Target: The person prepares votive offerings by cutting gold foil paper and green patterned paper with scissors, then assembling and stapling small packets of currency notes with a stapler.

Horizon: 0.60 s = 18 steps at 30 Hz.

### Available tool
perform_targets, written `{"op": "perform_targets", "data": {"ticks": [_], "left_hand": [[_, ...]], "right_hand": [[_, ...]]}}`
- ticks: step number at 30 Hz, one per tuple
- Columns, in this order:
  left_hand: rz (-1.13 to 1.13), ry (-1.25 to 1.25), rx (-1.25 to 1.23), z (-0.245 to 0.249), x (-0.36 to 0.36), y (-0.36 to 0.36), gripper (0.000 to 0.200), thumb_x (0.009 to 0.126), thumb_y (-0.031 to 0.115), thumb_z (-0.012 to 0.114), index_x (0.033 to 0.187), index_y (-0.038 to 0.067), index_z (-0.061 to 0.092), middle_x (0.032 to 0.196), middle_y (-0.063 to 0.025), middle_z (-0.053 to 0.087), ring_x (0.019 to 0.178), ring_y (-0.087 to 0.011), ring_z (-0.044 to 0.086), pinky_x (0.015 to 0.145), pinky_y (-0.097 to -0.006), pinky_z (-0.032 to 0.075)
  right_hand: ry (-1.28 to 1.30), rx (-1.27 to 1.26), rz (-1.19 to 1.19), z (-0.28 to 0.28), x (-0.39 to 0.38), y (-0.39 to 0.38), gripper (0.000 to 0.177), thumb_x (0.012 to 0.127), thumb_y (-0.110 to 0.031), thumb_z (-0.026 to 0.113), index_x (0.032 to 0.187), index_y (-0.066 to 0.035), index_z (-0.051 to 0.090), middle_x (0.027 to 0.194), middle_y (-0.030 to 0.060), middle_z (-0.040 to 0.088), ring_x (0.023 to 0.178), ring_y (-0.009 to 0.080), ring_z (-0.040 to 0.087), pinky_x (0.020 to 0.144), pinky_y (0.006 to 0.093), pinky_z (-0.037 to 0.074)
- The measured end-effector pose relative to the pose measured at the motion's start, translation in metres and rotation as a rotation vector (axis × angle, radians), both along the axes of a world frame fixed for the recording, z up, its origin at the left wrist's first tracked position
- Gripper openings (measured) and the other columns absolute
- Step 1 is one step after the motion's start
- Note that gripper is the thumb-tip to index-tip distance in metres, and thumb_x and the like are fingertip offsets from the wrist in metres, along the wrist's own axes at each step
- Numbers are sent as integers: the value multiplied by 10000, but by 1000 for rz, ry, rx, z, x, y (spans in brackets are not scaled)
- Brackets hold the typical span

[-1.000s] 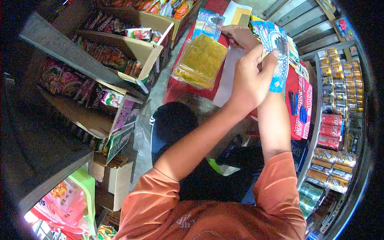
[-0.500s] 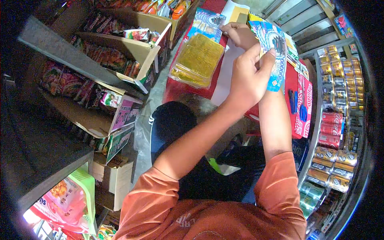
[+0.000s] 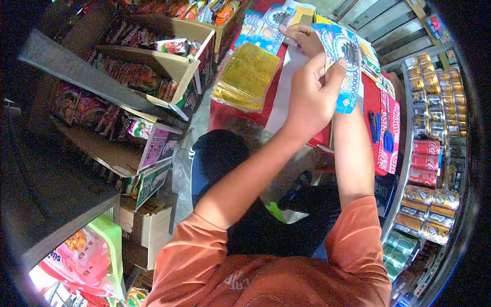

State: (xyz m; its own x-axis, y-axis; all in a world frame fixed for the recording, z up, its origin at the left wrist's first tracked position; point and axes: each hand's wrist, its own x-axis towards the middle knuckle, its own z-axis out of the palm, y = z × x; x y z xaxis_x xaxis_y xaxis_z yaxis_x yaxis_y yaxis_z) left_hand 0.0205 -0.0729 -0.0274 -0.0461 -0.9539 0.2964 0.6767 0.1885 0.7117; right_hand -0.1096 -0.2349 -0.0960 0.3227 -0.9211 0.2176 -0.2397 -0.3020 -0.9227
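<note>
My left hand (image 3: 314, 94) is closed around a stack of blue note-like papers (image 3: 347, 56) printed with rows of zeros, its thumb lying on top. Behind that stack my right forearm reaches past. At the far left my right hand (image 3: 303, 38) pinches the edge of a blue note (image 3: 277, 18), partly hidden by the fingers. That note overlaps other blue notes (image 3: 249, 31) on the red table (image 3: 220, 113). Nearer me lies a clear-wrapped pile of gold sheets (image 3: 248, 74).
Cartons of packaged food (image 3: 186, 77) stand at the left. Blue and dark pens (image 3: 377, 128) lie on the table's right side, beside a pink printed sheet (image 3: 389, 135). A rack of drink cans (image 3: 425, 163) lines the right edge.
Another blue note now overlaps those at the table's far left, under my right fingers. My left hand and its stack have shifted slightly left; the whole view has moved a little.
</note>
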Motion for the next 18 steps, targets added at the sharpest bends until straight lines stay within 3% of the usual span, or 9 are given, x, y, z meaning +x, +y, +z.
{"op": "perform_targets", "data": {"ticks": [2, 4, 6, 7, 8, 11, 14, 17, 18], "left_hand": [[-5, -95, 27, 0, 3, 0, 211, 1040, 138, 580, 1145, -35, 642, 984, -55, 727, 841, -57, 654, 721, -226, 515], [47, -86, 19, 6, 2, 3, 215, 1034, 161, 579, 1073, -40, 644, 873, -48, 700, 760, -49, 601, 658, -246, 481], [51, -170, 20, 7, 6, 7, 229, 1028, 200, 604, 1112, -5, 661, 906, -29, 722, 785, -37, 633, 640, -224, 486], [52, -223, 33, 7, 7, 8, 226, 1027, 202, 608, 1103, -4, 666, 890, -21, 715, 766, -33, 620, 626, -225, 478], [57, -276, 42, 7, 7, 9, 224, 1026, 203, 611, 1094, -2, 670, 875, -14, 707, 748, -29, 607, 612, -226, 470], [66, -292, 41, -1, -10, 8, 219, 1020, 207, 627, 1047, 0, 690, 792, 18, 659, 673, -16, 540, 570, -227, 431], [26, -328, 46, 4, -17, 17, 219, 1035, 181, 590, 996, -14, 683, 746, 21, 625, 653, -21, 518, 560, -237, 405], [-62, -404, 45, -7, -32, 19, 232, 1033, 185, 599, 987, -24, 691, 759, 21, 631, 688, -25, 533, 586, -233, 418], [-89, -412, 46, -7, -36, 22, 251, 1031, 202, 615, 1005, -32, 702, 788, 12, 657, 734, -34, 558, 630, -230, 445]], "right_hand": [[-361, 19, 0, 27, 14, 50, 405, 993, -424, 620, 1145, -57, 700, 1000, 13, 695, 788, 99, 614, 738, 289, 499], [-417, 91, -105, 54, -5, 73, 355, 999, -337, 611, 1173, -36, 685, 1029, 36, 706, 855, 114, 634, 779, 294, 516], [-225, 96, -262, 79, -31, 89, 313, 1006, -250, 602, 1201, -16, 671, 1059, 58, 716, 922, 130, 654, 821, 300, 532], [227, -229, -309, 92, -34, 95, 328, 994, -292, 639, 1168, -17, 680, 1021, 47, 722, 890, 132, 665, 791, 293, 539], [78, -177, -287, 80, -66, 90, 270, 957, -262, 704, 1067, -16, 702, 941, 18, 706, 830, 81, 618, 719, 250, 497], [193, -28, -545, 103, -107, 143, 213, 983, -264, 680, 1004, -55, 712, 712, -74, 542, 631, 29, 452, 556, 219, 323], [66, -35, -594, 114, -140, 199, 167, 993, -245, 675, 957, -83, 688, 651, -100, 463, 567, 21, 384, 526, 210, 261], [-405, 59, -578, 106, -151, 247, 108, 993, -184, 660, 982, -77, 673, 748, -69, 525, 664, 31, 453, 585, 216, 335], [-397, 63, -545, 99, -154, 259, 98, 991, -170, 657, 993, -73, 670, 782, -57, 545, 690, 43, 470, 610, 222, 359]]}}
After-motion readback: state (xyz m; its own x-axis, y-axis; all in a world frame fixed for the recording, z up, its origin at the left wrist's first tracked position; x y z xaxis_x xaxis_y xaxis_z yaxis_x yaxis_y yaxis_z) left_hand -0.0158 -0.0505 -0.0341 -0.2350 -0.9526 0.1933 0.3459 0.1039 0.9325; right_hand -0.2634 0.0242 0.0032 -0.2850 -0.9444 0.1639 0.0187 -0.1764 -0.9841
